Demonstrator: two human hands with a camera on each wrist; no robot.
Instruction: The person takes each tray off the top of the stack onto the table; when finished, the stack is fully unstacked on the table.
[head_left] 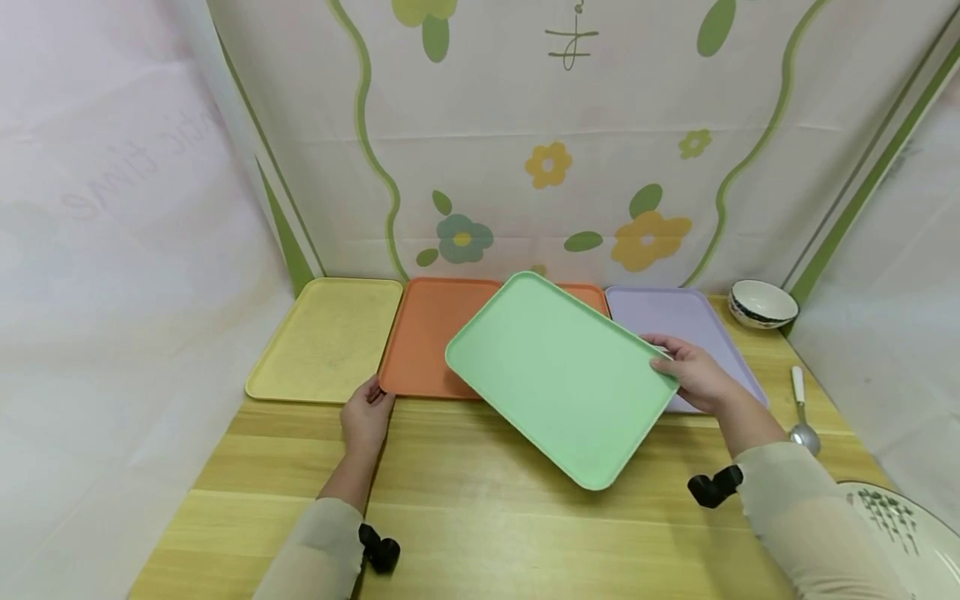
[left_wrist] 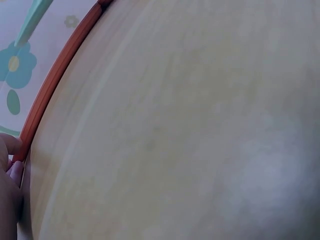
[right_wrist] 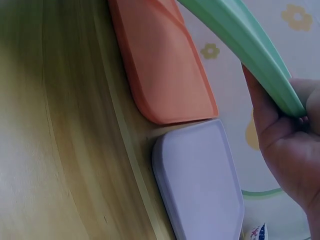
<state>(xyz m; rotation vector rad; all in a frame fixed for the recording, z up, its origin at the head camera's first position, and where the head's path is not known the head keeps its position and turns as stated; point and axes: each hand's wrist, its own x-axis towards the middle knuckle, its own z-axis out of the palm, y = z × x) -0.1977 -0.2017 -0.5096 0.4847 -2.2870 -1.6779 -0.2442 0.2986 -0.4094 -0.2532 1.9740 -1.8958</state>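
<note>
Right hand (head_left: pixel 693 372) gripped our green tray (head_left: pixel 558 375) by its right edge, lifted and tilted above the orange tray (head_left: pixel 423 337) and purple tray (head_left: pixel 690 321) near the tabletop's (head_left: pixel 480 517) far edge. Left hand (head_left: pixel 366 417) pinched the orange tray's near corner.

Wooden tabletop (head_left: pixel 480 533) boxed in by cloth.
Flower-printed backdrop (head_left: pixel 570 150) at 12 o'clock, plain white sheets at 9 and 3; soft, even light.
</note>
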